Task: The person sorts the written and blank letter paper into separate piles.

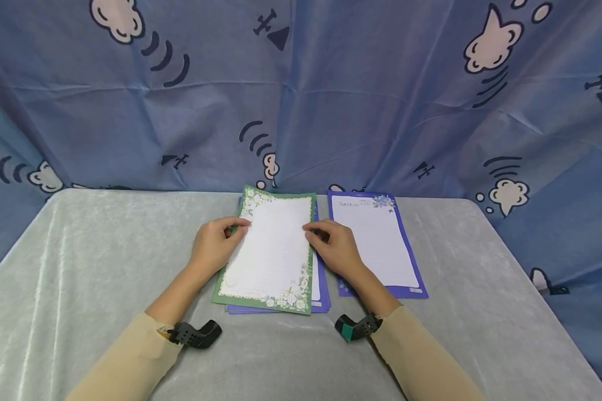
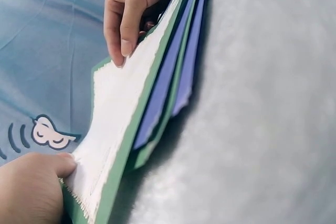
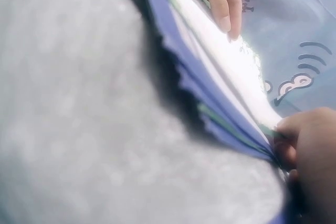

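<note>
A sheet of paper with a green floral border (image 1: 273,253) lies on top of a small stack, turned slightly against it. My left hand (image 1: 214,245) pinches its left edge between thumb and fingers, and my right hand (image 1: 337,248) pinches the right edge. Under it, purple-bordered sheets (image 1: 322,292) stick out at the right and along the bottom. In the left wrist view, purple sheets (image 2: 167,87) and another green edge (image 2: 144,156) fan out below the top sheet. From the right wrist view, the top sheet (image 3: 236,72) bows up between both hands.
Right of the stack lies a separate purple-bordered lined sheet (image 1: 376,245) with writing at its top and blue flowers in a corner; my right forearm crosses its lower left. A pale grey cloth covers the table (image 1: 110,250). Behind it hangs a blue patterned curtain (image 1: 331,111).
</note>
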`<state>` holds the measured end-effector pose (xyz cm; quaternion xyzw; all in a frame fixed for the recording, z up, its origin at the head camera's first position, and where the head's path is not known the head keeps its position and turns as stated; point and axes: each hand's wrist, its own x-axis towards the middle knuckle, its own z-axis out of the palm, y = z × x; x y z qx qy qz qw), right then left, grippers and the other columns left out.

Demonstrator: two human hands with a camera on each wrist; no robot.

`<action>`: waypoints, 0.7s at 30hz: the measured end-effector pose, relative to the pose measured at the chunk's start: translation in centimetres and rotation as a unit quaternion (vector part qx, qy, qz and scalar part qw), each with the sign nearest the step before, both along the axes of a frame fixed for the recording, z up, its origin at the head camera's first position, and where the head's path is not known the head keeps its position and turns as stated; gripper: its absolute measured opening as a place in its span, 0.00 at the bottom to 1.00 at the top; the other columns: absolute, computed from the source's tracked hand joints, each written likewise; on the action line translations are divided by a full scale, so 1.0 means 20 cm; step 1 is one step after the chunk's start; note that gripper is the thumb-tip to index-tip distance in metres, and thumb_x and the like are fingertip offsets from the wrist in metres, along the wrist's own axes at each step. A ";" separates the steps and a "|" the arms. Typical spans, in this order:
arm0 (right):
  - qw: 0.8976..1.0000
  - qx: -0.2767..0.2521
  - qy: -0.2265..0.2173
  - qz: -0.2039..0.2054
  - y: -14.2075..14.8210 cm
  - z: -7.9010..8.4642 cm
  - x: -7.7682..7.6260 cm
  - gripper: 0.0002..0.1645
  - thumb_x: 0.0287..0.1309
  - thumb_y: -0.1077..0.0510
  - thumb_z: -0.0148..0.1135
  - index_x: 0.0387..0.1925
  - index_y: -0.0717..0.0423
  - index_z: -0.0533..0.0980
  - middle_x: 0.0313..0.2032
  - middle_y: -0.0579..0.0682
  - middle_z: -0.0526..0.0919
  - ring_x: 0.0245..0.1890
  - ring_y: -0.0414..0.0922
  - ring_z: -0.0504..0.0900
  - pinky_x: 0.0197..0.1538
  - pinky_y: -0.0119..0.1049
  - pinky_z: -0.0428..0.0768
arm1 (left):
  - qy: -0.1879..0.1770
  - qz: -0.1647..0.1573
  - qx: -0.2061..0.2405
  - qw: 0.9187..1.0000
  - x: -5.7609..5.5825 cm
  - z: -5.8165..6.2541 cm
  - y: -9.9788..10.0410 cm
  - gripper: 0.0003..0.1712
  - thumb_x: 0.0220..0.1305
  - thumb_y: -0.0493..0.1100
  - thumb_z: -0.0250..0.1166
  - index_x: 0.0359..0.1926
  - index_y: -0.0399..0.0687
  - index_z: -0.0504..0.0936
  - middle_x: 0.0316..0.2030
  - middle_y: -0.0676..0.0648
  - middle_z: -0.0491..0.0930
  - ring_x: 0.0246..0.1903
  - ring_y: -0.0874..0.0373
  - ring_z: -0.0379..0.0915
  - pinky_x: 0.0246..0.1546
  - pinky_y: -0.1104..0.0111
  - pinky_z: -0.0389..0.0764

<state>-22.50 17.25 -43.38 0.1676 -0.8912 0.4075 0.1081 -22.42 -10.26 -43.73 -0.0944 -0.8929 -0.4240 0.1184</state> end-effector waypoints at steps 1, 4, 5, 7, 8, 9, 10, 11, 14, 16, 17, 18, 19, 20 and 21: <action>1.000 0.001 0.001 0.000 0.00 0.00 0.00 0.10 0.65 0.60 0.66 0.45 0.55 0.87 0.35 0.52 0.87 0.27 0.42 0.75 0.33 0.31 0.73 | -0.001 0.000 -0.001 1.000 0.00 0.00 0.00 0.10 0.68 0.42 0.66 0.47 0.49 0.90 0.11 0.54 0.63 0.12 0.64 0.54 0.17 0.70 0.58; 1.000 0.001 0.002 0.000 0.00 0.00 0.00 0.09 0.65 0.60 0.66 0.44 0.55 0.87 0.34 0.52 0.87 0.27 0.42 0.74 0.33 0.31 0.73 | -0.003 0.000 -0.002 1.000 0.00 0.00 0.00 0.10 0.68 0.42 0.66 0.47 0.49 0.90 0.11 0.54 0.63 0.12 0.64 0.54 0.17 0.70 0.58; 1.000 0.002 0.003 0.000 0.00 0.00 0.00 0.09 0.65 0.60 0.66 0.44 0.54 0.87 0.34 0.52 0.86 0.27 0.42 0.74 0.33 0.31 0.73 | -0.003 -0.001 -0.003 1.000 0.00 0.00 0.00 0.10 0.68 0.42 0.66 0.47 0.49 0.90 0.11 0.54 0.63 0.12 0.64 0.54 0.17 0.70 0.58; 1.000 0.003 0.005 0.001 0.00 0.00 0.00 0.09 0.65 0.60 0.66 0.44 0.54 0.87 0.34 0.52 0.86 0.27 0.42 0.74 0.33 0.31 0.73 | -0.003 -0.002 -0.003 1.000 0.00 0.00 0.00 0.10 0.69 0.42 0.66 0.47 0.49 0.90 0.11 0.54 0.63 0.12 0.64 0.54 0.17 0.70 0.58; 1.000 0.002 0.006 0.001 0.00 0.00 0.00 0.09 0.65 0.60 0.66 0.44 0.54 0.87 0.34 0.52 0.86 0.27 0.42 0.74 0.33 0.31 0.72 | -0.003 -0.002 -0.003 1.000 0.00 0.00 0.00 0.10 0.69 0.42 0.66 0.47 0.49 0.90 0.11 0.54 0.62 0.12 0.63 0.54 0.17 0.69 0.58; 1.000 0.003 0.006 0.001 0.00 0.00 0.00 0.09 0.65 0.60 0.66 0.44 0.54 0.87 0.34 0.52 0.86 0.27 0.42 0.74 0.33 0.31 0.72 | -0.003 -0.002 -0.004 1.000 0.00 0.00 0.00 0.10 0.69 0.42 0.66 0.47 0.49 0.90 0.11 0.54 0.62 0.12 0.63 0.54 0.17 0.69 0.58; 1.000 0.003 0.007 0.001 0.00 0.00 0.00 0.09 0.65 0.60 0.66 0.44 0.54 0.87 0.33 0.52 0.86 0.27 0.42 0.74 0.33 0.31 0.72 | -0.004 -0.002 -0.004 1.000 0.00 0.00 0.00 0.10 0.69 0.42 0.66 0.47 0.49 0.90 0.11 0.54 0.62 0.12 0.63 0.54 0.17 0.69 0.58; 1.000 0.002 0.007 0.001 0.01 -0.01 0.00 0.09 0.65 0.60 0.66 0.44 0.54 0.87 0.34 0.52 0.86 0.27 0.42 0.74 0.33 0.31 0.72 | -0.004 -0.001 -0.005 1.000 0.00 0.00 0.00 0.10 0.69 0.42 0.66 0.47 0.49 0.90 0.11 0.54 0.62 0.12 0.63 0.54 0.17 0.69 0.58; 1.000 0.001 0.005 0.002 0.00 -0.01 0.00 0.09 0.65 0.60 0.66 0.44 0.54 0.87 0.34 0.52 0.86 0.27 0.42 0.74 0.33 0.31 0.72 | -0.006 0.002 -0.006 1.000 0.00 0.00 0.00 0.10 0.69 0.42 0.66 0.47 0.49 0.90 0.11 0.54 0.63 0.12 0.62 0.55 0.18 0.69 0.58; 1.000 0.002 0.004 0.003 0.00 -0.01 -0.01 0.09 0.65 0.60 0.66 0.44 0.55 0.87 0.34 0.52 0.86 0.27 0.42 0.74 0.33 0.31 0.73 | -0.007 0.002 -0.008 1.000 0.00 0.00 0.00 0.10 0.69 0.43 0.66 0.47 0.48 0.90 0.11 0.54 0.63 0.13 0.61 0.55 0.18 0.69 0.58; 1.000 0.002 0.004 0.003 0.00 -0.01 -0.01 0.09 0.65 0.60 0.66 0.44 0.55 0.87 0.34 0.52 0.86 0.27 0.42 0.74 0.33 0.31 0.73 | -0.007 0.001 -0.009 1.000 0.00 0.00 0.00 0.10 0.69 0.43 0.66 0.47 0.48 0.90 0.11 0.53 0.63 0.13 0.61 0.55 0.18 0.69 0.58; 1.000 0.003 0.004 0.003 0.00 -0.01 -0.01 0.09 0.65 0.60 0.66 0.44 0.55 0.87 0.34 0.52 0.86 0.27 0.42 0.74 0.33 0.32 0.73 | -0.008 0.001 -0.008 1.000 0.00 0.00 0.00 0.10 0.69 0.43 0.66 0.47 0.48 0.90 0.11 0.53 0.63 0.13 0.61 0.55 0.18 0.69 0.58; 1.000 0.003 0.004 0.003 0.00 -0.01 -0.01 0.09 0.65 0.60 0.66 0.44 0.55 0.87 0.34 0.52 0.86 0.27 0.42 0.74 0.33 0.32 0.73 | -0.009 0.000 -0.008 1.000 0.00 0.00 0.00 0.10 0.69 0.43 0.66 0.47 0.48 0.90 0.11 0.53 0.63 0.13 0.60 0.55 0.18 0.69 0.58; 1.000 0.004 0.004 0.003 0.00 -0.01 -0.01 0.09 0.65 0.60 0.66 0.44 0.55 0.87 0.34 0.52 0.86 0.27 0.42 0.74 0.33 0.32 0.73 | -0.010 -0.001 -0.008 1.000 0.00 0.00 0.00 0.11 0.69 0.43 0.66 0.48 0.49 0.90 0.11 0.53 0.63 0.13 0.60 0.55 0.18 0.69 0.58; 1.000 0.004 0.004 0.002 0.00 -0.01 -0.01 0.09 0.65 0.60 0.66 0.44 0.55 0.87 0.34 0.52 0.86 0.27 0.42 0.74 0.33 0.32 0.73 | -0.010 -0.002 -0.009 1.000 0.00 0.00 0.00 0.11 0.69 0.44 0.66 0.48 0.49 0.90 0.11 0.53 0.63 0.13 0.60 0.55 0.17 0.69 0.58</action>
